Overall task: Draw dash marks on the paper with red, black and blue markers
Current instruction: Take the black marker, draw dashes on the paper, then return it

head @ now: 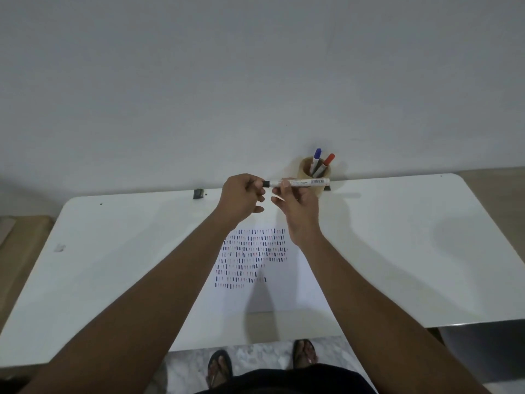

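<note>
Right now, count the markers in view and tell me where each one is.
3. A white-barrelled black marker is held between both hands above the white table; a blue-capped marker and a red-capped marker stand in the round wooden cup. More may be hidden inside.

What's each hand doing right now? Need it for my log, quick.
Left hand: closed on the black cap end of the marker.
Right hand: closed around the marker's white barrel.

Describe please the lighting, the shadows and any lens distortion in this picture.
Head view: soft, dim, even light with no glare; the arms throw blurred shadows on the paper and white table; the wide-angle lens bows the table's far edge; the left hand, right hand and black marker look sharp, the dash marks slightly soft.
</note>
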